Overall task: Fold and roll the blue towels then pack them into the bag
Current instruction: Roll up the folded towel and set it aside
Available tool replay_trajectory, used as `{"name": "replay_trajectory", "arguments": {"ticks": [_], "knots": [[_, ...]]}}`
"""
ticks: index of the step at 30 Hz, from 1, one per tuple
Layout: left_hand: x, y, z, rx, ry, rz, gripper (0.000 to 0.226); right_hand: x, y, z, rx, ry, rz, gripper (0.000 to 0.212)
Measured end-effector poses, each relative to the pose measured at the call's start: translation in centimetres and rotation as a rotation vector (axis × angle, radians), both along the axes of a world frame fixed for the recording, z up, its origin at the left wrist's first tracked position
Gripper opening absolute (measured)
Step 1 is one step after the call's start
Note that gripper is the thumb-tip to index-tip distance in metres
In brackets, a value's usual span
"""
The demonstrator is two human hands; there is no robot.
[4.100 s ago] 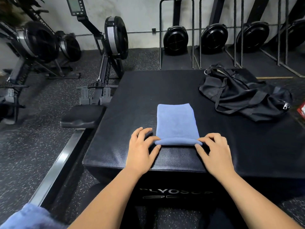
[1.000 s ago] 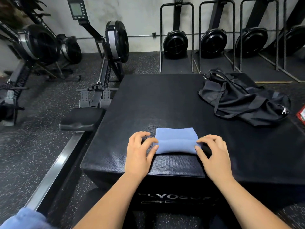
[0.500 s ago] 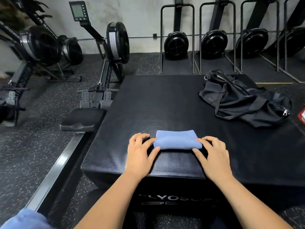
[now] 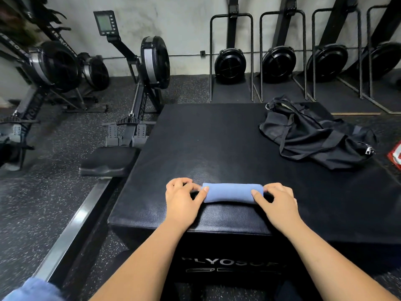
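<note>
the left hand and the right hand each pinch one end of the rolled blue towel on the black box.

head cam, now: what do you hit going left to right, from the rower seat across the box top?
Black padded rower seat → left hand → rolled blue towel → right hand → crumpled black fabric duffel bag → red-and-white object cut off by the frame edge.
</note>
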State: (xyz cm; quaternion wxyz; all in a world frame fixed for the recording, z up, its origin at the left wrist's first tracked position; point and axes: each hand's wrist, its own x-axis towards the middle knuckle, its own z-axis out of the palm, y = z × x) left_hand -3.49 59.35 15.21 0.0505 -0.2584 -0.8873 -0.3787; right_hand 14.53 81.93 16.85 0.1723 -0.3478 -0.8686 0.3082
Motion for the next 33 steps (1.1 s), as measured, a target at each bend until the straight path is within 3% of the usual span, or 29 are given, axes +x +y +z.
{"name": "replay_trajectory", "arguments": {"ticks": [4, 6, 9, 13, 16, 21, 25, 27, 28, 30, 33], "knots": [[-0.2, 0.8, 1.8, -0.08, 0.133, 0.017, 0.018, -0.6, 0.5, 1.2, 0.021, 0.075, 0.151, 0.032], [0.1, 1.6, 2.9, -0.195, 0.241, -0.02, 0.012, -0.9, 0.6, 1.5, 0.072, 0.025, 0.24, 0.029], [0.6, 2.3, 3.9, -0.259, 0.258, -0.046, 0.018, -1.1, 0.4, 1.6, 0.101, -0.034, 0.233, 0.027], [0.6, 1.5, 3.1, -0.127, 0.118, -0.104, 0.025, -1.5, -0.5, 1.8, 0.037, -0.01, 0.174, 0.023], [0.8, 0.3, 2.7, -0.079, -0.013, -0.154, 0.043, -2.4, -1.9, 2.3, -0.06, 0.036, 0.1, 0.017], [0.9, -0.7, 3.0, 0.058, -0.174, -0.117, 0.034, -5.8, -5.6, 2.6, -0.18, 0.012, 0.043, 0.018], [0.2, -1.2, 3.8, 0.144, -0.355, -0.161, 0.049, -9.2, -8.2, 3.0, -0.23, -0.018, -0.007, 0.029], [-0.6, -1.7, 3.9, 0.149, -0.371, -0.167, 0.052, -10.5, -9.2, 3.3, -0.274, -0.027, 0.044, 0.021], [-1.0, -1.9, 4.0, 0.15, -0.37, -0.166, 0.051, -10.8, -9.7, 3.5, -0.268, -0.008, 0.074, 0.014], [-1.8, -2.4, 3.9, 0.157, -0.369, -0.154, 0.047, -11.4, -10.5, 3.5, -0.163, 0.048, 0.132, 0.031], [-2.6, -3.0, 3.6, 0.164, -0.369, -0.154, 0.045, -11.6, -10.9, 2.6, -0.03, 0.095, 0.286, 0.036]]}}
